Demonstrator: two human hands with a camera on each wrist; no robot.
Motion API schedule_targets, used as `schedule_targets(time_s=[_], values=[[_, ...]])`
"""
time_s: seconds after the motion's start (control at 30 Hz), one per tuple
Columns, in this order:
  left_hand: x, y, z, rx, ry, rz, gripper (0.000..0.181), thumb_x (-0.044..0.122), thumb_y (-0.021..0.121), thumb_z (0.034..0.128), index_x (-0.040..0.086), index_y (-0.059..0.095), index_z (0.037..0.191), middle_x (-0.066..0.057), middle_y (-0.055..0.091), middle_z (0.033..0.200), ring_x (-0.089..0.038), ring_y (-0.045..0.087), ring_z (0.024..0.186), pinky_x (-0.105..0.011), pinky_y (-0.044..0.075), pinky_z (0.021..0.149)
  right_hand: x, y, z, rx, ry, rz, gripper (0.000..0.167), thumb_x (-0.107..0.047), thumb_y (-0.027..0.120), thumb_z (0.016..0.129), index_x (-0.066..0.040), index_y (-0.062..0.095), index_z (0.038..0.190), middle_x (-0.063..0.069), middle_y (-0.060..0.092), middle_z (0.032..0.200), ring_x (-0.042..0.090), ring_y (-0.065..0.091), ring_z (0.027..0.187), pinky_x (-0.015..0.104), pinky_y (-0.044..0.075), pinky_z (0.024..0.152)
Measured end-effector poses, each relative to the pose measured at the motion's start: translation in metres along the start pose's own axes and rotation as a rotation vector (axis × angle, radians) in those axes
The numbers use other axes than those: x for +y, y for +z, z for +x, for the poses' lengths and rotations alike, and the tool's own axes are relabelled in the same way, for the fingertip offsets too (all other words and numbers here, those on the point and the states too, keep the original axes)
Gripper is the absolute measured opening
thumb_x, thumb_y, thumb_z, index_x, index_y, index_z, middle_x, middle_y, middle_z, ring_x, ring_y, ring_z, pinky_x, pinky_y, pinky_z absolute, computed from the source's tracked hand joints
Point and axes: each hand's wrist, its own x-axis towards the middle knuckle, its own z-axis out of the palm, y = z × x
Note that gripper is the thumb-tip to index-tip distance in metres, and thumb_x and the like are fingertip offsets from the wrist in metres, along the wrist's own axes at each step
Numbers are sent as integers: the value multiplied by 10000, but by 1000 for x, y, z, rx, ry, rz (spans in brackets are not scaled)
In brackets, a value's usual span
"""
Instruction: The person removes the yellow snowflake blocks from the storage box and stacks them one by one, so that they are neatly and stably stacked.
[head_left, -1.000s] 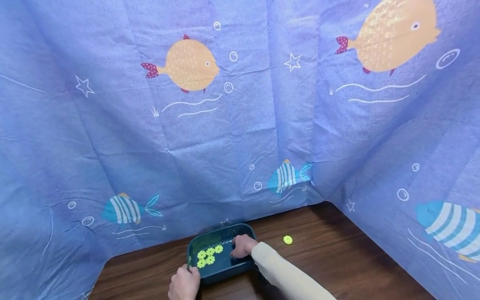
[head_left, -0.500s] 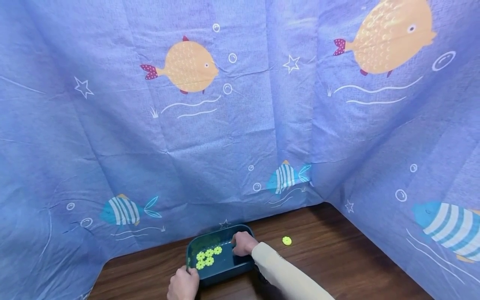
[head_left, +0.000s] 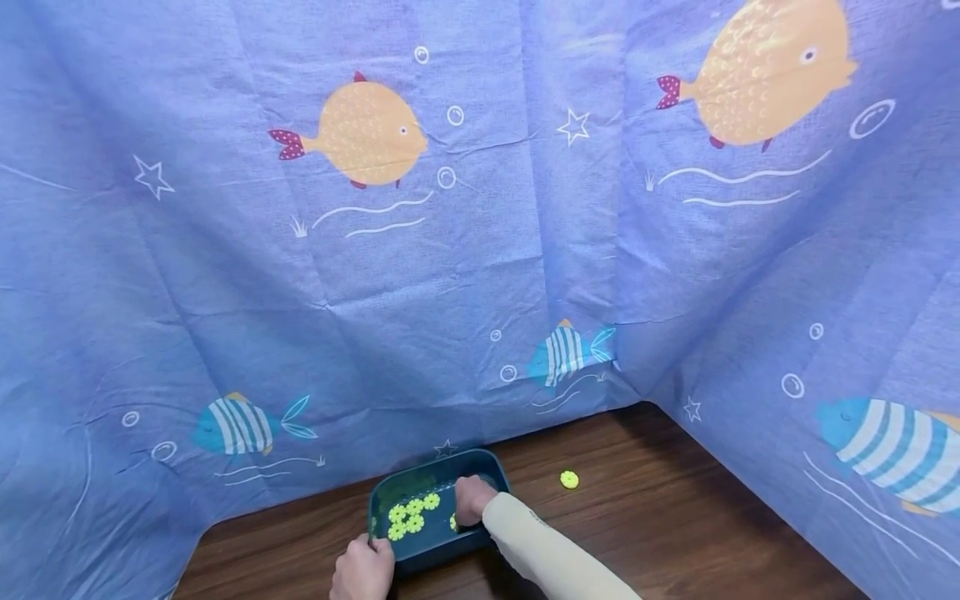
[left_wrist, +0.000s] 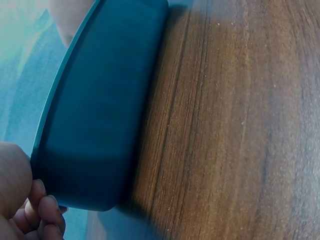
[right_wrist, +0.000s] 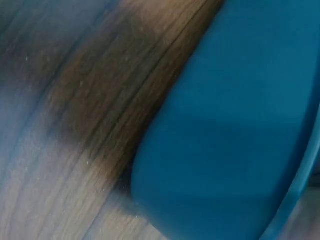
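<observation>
A dark teal rectangular tray [head_left: 438, 550] rests on the wooden table. My left hand [head_left: 363, 570] grips its near-left corner; in the left wrist view, thumb and curled fingers [left_wrist: 50, 210] pinch the rim. Inside the tray, my right hand [head_left: 472, 500] reaches down toward the floor of the right half. A yellow flower-shaped piece [head_left: 453, 522] peeks out at its fingertips, mostly covered by the hand. Several similar yellow flower-shaped pieces [head_left: 415, 506] lie grouped in the left half. The right wrist view shows the tray's outer wall [right_wrist: 225, 130], with the fingers out of sight.
One more yellow flower-shaped piece [head_left: 569, 480] lies on the wooden table [head_left: 637, 500], right of the tray. A blue fish-print cloth [head_left: 420, 333] hangs behind the table and along its sides, close to the tray's far edge.
My right hand has moved left within the tray, and a yellow flower-shaped piece now shows at its fingertips. My left hand keeps its grip on the tray. The head view has shifted slightly.
</observation>
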Motion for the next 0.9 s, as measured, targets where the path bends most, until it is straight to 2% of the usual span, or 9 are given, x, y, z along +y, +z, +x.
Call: schedule_targets(time_s=[0.1,0.2,0.23,0.33,0.47,0.7,0.83,0.9], values=[[0,0,0,-2,4,-12,270,197,491,935,16,675,855,-241,675,826,-405,648,743,-562,494,668,1,1,0,-16,-25,56,385,-80,750,832,-145,534,520,-31,426,553,141,360,531,272,377,502],[0,0,-1,0,12,-21,262,192,484,931,46,653,794,-214,667,779,-371,639,701,-539,486,637,4,0,-2,-15,-87,124,424,-60,768,835,-168,492,532,-59,390,540,107,326,520,249,352,505],[0,-1,-1,-1,10,-22,263,189,481,930,48,645,780,-205,663,767,-362,636,692,-531,484,632,-1,-10,-12,-23,-96,163,406,-32,772,830,-154,508,548,-57,416,546,97,341,506,240,361,502],[1,-1,-2,0,8,-23,264,189,474,925,50,639,773,-205,662,765,-361,634,687,-526,483,624,3,-16,-16,-10,-143,247,293,-26,799,822,-146,587,658,-63,534,636,72,500,530,232,441,522],[0,-1,-1,-3,7,-14,277,198,477,934,25,668,831,-227,672,798,-382,644,711,-542,492,637,10,-25,-16,14,-152,345,153,-70,803,844,-123,677,775,-32,622,668,125,636,513,242,487,480],[0,-3,0,-9,5,-2,286,195,470,939,19,670,836,-220,670,783,-378,643,701,-535,495,628,27,-33,-10,28,-192,444,31,-102,773,880,-79,757,866,-28,686,724,128,634,473,215,427,410],[0,-2,-1,-6,3,-2,295,206,478,938,8,692,896,-242,680,822,-405,653,734,-544,498,639,38,-40,-9,45,-195,485,79,-154,737,921,-124,792,871,-38,710,790,144,656,510,248,453,421],[1,-2,-2,-7,5,-6,294,210,481,942,8,690,897,-242,678,819,-405,651,730,-547,496,640,45,-50,-8,60,-179,503,106,-176,715,942,-134,801,897,1,731,841,156,656,540,271,473,456]])
